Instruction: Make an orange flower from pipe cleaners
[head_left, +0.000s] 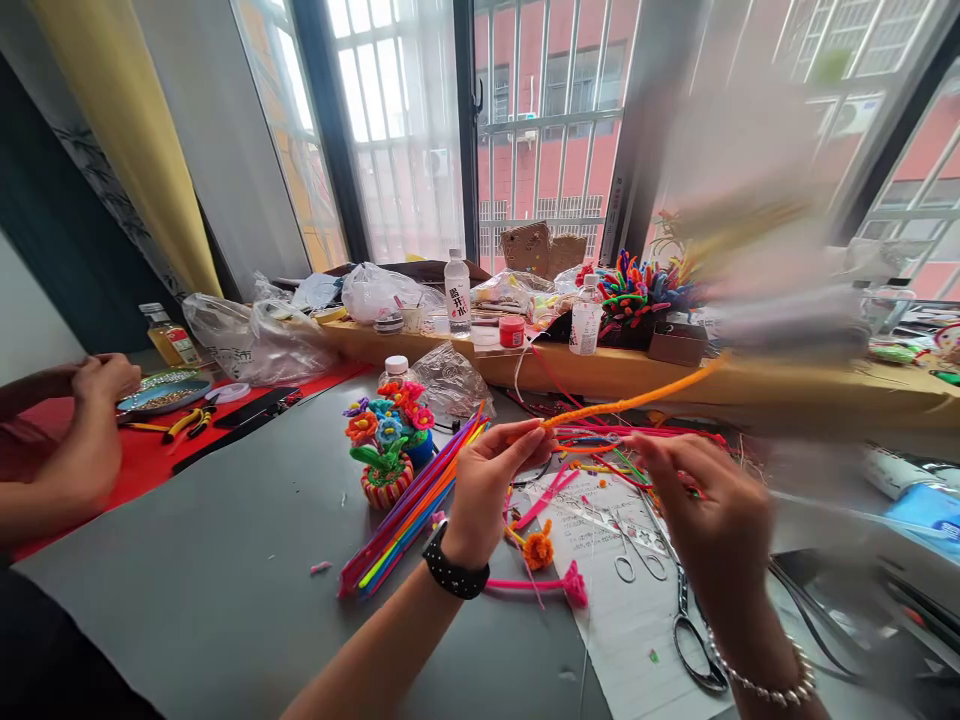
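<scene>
My left hand (491,470), with a dark dotted band at the wrist, pinches an orange pipe cleaner (630,403) between thumb and fingers. One length of it slants up to the right; a lower strand runs across to my right hand (709,500). The fingertips of that hand are pinched at the strand's far end. Below them lie an orange curled pipe-cleaner flower (538,547) and a pink one (574,584). Two small scissors (637,550) and black-handled scissors (697,650) rest on or beside a printed paper sheet (630,660).
Left of my hands are a bundle of coloured pipe cleaners (409,510) and a striped pot (387,483) of pipe-cleaner flowers. Bottles (457,295) and plastic bags line the wooden ledge (420,335). Another person's hands (105,380) are at far left, near pliers (184,425). The right side is blurred.
</scene>
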